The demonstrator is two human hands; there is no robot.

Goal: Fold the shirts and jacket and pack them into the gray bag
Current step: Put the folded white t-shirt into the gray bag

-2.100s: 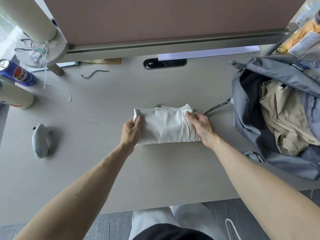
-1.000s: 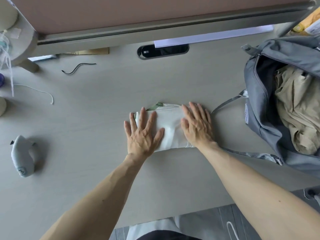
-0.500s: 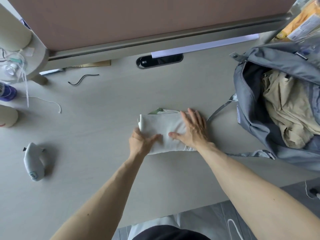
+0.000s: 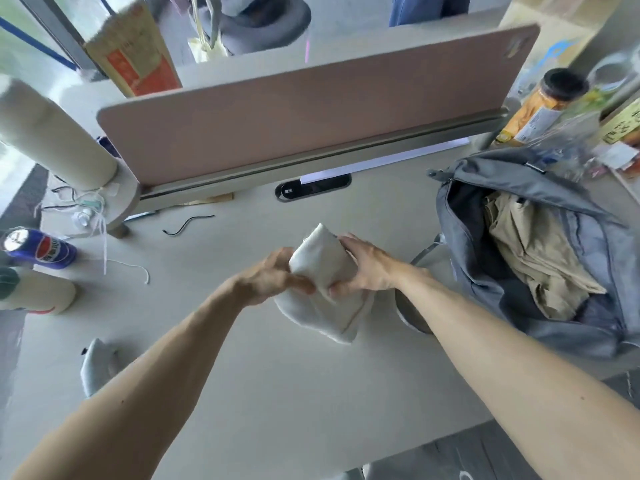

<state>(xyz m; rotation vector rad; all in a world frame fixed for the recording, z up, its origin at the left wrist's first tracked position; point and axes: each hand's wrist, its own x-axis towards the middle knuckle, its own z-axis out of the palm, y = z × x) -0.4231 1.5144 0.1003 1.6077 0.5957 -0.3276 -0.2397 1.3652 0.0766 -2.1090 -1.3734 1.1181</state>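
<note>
Pepsi can (image 4: 40, 250) lying far left; left hand (image 4: 273, 280) and right hand (image 4: 367, 268) both clutch the folded white shirt (image 4: 320, 261), gray bag (image 4: 457, 251) open right.

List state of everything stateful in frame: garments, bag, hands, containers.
white shirt, folded, gripped from both sides, lower end sagging loose
gray bag, unzipped, mouth wide open, lying on the desk
khaki garment, inside the bag, rumpled
left hand, fingers curled round the shirt
right hand, fingers curled round the shirt
Pepsi can, lying on its side
orange bottle, black cap on
</note>
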